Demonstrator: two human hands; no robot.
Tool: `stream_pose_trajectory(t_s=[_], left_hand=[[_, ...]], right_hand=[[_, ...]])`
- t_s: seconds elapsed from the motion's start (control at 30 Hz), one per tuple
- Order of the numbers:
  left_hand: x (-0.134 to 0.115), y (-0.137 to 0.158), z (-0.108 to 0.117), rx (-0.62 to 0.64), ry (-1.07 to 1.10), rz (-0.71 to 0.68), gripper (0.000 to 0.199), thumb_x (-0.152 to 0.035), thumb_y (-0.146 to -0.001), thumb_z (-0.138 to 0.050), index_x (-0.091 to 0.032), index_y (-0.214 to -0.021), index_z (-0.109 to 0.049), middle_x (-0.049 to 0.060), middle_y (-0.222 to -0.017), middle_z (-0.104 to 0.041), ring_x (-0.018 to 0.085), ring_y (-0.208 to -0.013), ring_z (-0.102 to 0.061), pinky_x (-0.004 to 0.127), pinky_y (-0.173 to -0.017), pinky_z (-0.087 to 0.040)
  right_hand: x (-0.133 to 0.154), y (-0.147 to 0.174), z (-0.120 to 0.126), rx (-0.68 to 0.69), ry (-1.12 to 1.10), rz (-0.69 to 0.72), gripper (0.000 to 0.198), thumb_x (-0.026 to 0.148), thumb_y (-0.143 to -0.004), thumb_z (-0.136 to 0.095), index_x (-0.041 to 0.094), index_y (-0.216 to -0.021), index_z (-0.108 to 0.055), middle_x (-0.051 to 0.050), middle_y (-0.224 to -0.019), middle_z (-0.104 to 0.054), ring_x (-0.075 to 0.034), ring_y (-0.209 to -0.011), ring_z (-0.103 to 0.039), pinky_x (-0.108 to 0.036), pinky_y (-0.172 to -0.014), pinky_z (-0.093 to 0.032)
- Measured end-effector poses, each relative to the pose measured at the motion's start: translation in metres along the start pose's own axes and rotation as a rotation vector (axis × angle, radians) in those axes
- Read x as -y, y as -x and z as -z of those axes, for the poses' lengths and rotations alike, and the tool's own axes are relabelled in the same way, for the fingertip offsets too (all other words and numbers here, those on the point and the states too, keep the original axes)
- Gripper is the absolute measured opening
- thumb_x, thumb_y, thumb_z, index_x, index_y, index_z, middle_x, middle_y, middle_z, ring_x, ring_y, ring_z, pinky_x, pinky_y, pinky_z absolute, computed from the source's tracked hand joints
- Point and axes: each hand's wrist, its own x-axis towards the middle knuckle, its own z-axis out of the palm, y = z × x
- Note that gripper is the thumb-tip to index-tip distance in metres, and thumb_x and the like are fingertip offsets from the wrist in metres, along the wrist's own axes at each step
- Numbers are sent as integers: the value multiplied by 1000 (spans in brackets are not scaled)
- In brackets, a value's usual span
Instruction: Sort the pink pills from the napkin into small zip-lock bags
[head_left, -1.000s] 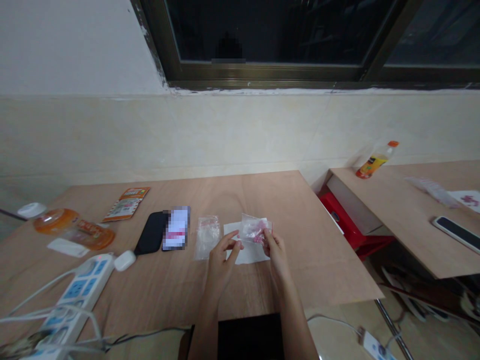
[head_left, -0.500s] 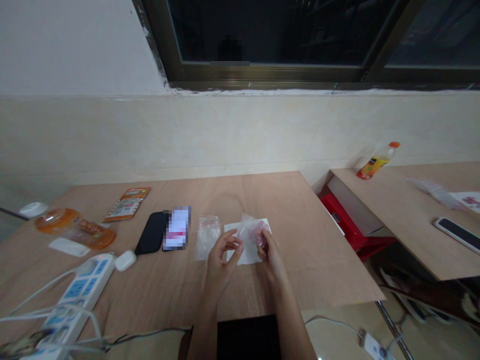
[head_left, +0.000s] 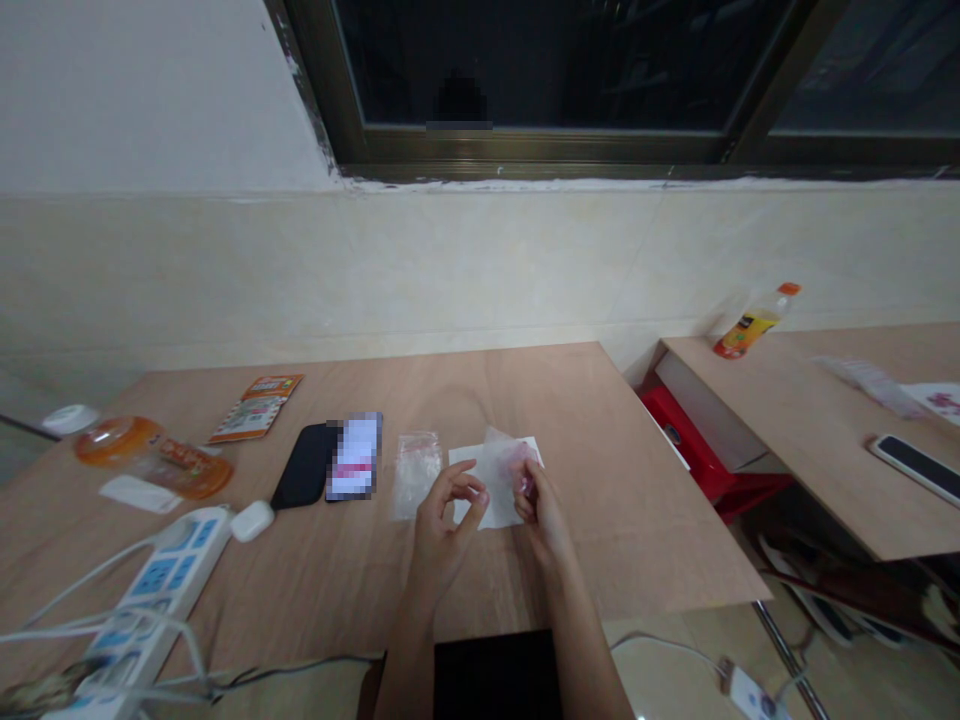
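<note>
My right hand (head_left: 546,515) is closed around a small clear plastic bag (head_left: 499,448) with something pink in it. The bag's loose end points up and to the left, over a white sheet of paper (head_left: 499,513) on the table. To its left, my left hand (head_left: 446,510) curls with thumb and forefinger brought together in a pinch. Anything between those fingertips is too small to make out. Just beyond the left hand lies a clear zip bag (head_left: 418,465), flat on the wood.
Two phones, one dark (head_left: 304,465) and one lit (head_left: 355,458), lie left of the bags. Farther left are an orange packet (head_left: 259,407), an orange drink bottle (head_left: 150,455), a white earphone case (head_left: 252,521) and a power strip (head_left: 161,585) with cables. Another table (head_left: 810,420) stands right.
The clear bag in my right hand has shifted a little and its loose end has sunk slightly to the right, away from my left fingertips. Both hands stay nearly in place.
</note>
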Motion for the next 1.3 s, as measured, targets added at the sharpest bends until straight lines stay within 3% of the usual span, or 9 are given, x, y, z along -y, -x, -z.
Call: stream_pose_trajectory(t_s=[0.27, 0.47, 0.67, 0.87, 1.1, 1.3], left_hand=[[0, 0, 1, -17, -48, 11, 30, -33, -79, -66, -19, -106, -64, 2, -81, -68, 15, -75, -65, 29, -78, -52], [14, -4, 6, -102, -2, 61, 35, -40, -81, -64, -20, -110, -62, 3, -83, -69, 16, -80, -66, 29, -78, -51], [21, -8, 11, -110, 15, 128, 42, -44, -79, -66, -19, -112, -60, 2, -80, -69, 15, -74, -65, 27, -71, -51], [15, -7, 11, -127, 30, 139, 42, -37, -76, -69, -19, -112, -59, -1, -74, -67, 13, -69, -64, 25, -72, -50], [17, -7, 10, -153, 50, 130, 42, -37, -75, -70, -20, -112, -60, -2, -73, -66, 13, -70, -64, 25, -71, -50], [22, -8, 13, -195, 64, 106, 40, -34, -77, -69, -19, -112, -59, 0, -79, -68, 12, -70, -64, 23, -69, -50]], right_hand=[[-1, 0, 0, 8, 5, 1, 42, 54, -67, -75, 18, -63, -54, 8, -52, -43, -1, -36, -19, -19, -35, -11], [-8, -1, 5, 131, 76, -13, 48, 57, -73, -70, 18, -54, -48, 9, -44, -33, -3, -36, -20, -20, -37, -10], [-12, 2, 4, 201, 155, -48, 48, 55, -72, -71, 18, -53, -47, 7, -51, -43, -3, -39, -24, -21, -38, -13], [-15, 0, 3, 168, 144, -78, 47, 55, -70, -71, 18, -55, -48, 7, -50, -41, -3, -39, -24, -20, -37, -15], [-22, -10, 4, -53, -32, -94, 41, 48, -62, -76, 21, -60, -44, 10, -49, -38, -3, -35, -19, -19, -32, -13], [-19, -17, 14, 50, -139, -114, 47, 52, -61, -73, 23, -58, -36, 12, -47, -29, -2, -34, -9, -17, -30, -5]])
